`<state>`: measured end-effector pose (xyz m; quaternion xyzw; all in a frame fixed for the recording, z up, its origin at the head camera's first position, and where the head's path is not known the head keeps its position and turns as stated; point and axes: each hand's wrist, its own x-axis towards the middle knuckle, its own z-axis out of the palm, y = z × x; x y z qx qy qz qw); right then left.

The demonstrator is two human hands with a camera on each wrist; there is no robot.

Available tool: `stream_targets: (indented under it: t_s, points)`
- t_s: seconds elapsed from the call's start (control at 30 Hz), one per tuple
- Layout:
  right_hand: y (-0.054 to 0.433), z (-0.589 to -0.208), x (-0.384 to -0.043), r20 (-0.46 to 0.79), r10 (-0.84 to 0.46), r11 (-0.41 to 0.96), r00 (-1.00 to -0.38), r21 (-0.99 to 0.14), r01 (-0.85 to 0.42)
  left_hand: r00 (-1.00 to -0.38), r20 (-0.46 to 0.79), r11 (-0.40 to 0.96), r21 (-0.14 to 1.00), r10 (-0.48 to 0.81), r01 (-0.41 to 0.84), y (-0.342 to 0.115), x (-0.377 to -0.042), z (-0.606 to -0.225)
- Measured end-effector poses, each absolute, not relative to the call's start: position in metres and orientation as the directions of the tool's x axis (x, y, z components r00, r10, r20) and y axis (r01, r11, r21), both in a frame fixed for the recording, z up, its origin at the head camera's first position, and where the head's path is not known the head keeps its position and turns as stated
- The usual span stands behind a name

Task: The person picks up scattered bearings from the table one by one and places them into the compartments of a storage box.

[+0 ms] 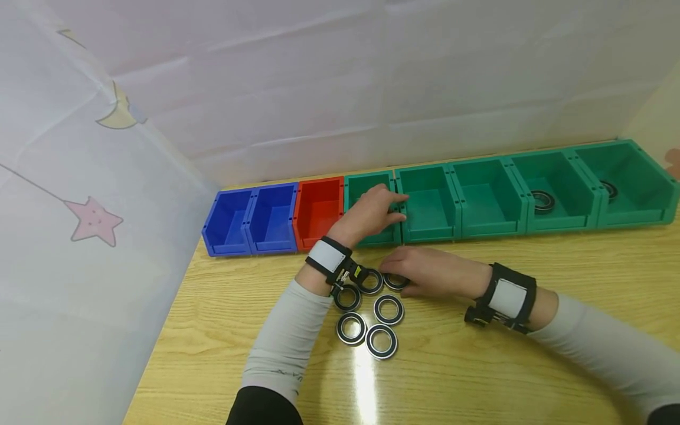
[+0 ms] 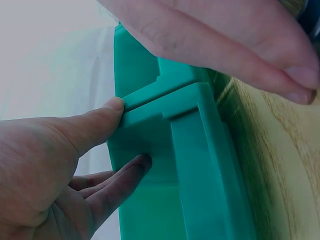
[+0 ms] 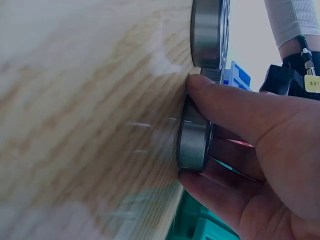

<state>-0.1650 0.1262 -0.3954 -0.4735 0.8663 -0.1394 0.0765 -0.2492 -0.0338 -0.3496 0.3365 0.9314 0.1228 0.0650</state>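
Currently, the count stands at two bearings lying in bins against six outside them, so the work looks nearer its start than its end. One bearing [image 1: 543, 209] sits in the fourth green bin [image 1: 563, 221], and another [image 1: 613, 190], partly hidden by a wall, sits in the last green bin [image 1: 637, 215] at the far right. No bearing shows in the blue bins [image 1: 273, 245], the red bin [image 1: 319, 241] or the second and third green bins. The first green bin [image 1: 374, 239] is partly covered by the left hand [image 1: 369, 211], so I cannot tell from the head view what it contains.

On the table [image 1: 212, 330], in front of the bins, five loose bearings [image 1: 394, 342] lie flat in a cluster, close together. The sixth, the held bearing [image 3: 192, 150], is beside them at the cluster's far edge, gripped at its rim between the thumb and fingers of the right hand [image 1: 419, 270]. It is at the table or barely off it; whether it has been lifted is unclear. The left hand's fingers are apart and hold nothing visible: its thumb touches the first green bin's rim while other fingers dip inside.
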Motion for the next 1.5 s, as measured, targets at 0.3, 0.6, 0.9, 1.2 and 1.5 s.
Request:
stream_targets:
  t_s: [0.3, 0.6, 0.9, 1.2, 1.5]
  points:
    - [0.124, -0.392, -0.166, -0.002, -0.847, 0.507, -0.531, -0.3, -0.808, -0.767, -0.036, 0.743, 0.281, 0.641, 0.608, -0.034, -0.249, -0.349]
    - [0.126, -0.39, -0.166, -0.001, -0.871, 0.474, -0.491, -0.267, -0.839, -0.764, -0.035, 0.741, 0.28, 0.644, 0.611, -0.035, -0.249, -0.35]
    - [0.135, -0.379, -0.164, -0.036, -0.858, 0.504, -0.512, -0.248, -0.827, -0.764, -0.027, 0.738, 0.285, 0.644, 0.612, -0.035, -0.249, -0.351]
    - [0.145, -0.357, -0.162, -0.019, -0.856, 0.513, -0.516, -0.155, -0.844, -0.761, -0.027, 0.736, 0.281, 0.648, 0.616, -0.034, -0.25, -0.352]
    - [0.154, -0.337, -0.16, 0.012, -0.85, 0.522, -0.526, -0.105, -0.846, -0.761, -0.028, 0.735, 0.285, 0.649, 0.616, -0.035, -0.251, -0.354]
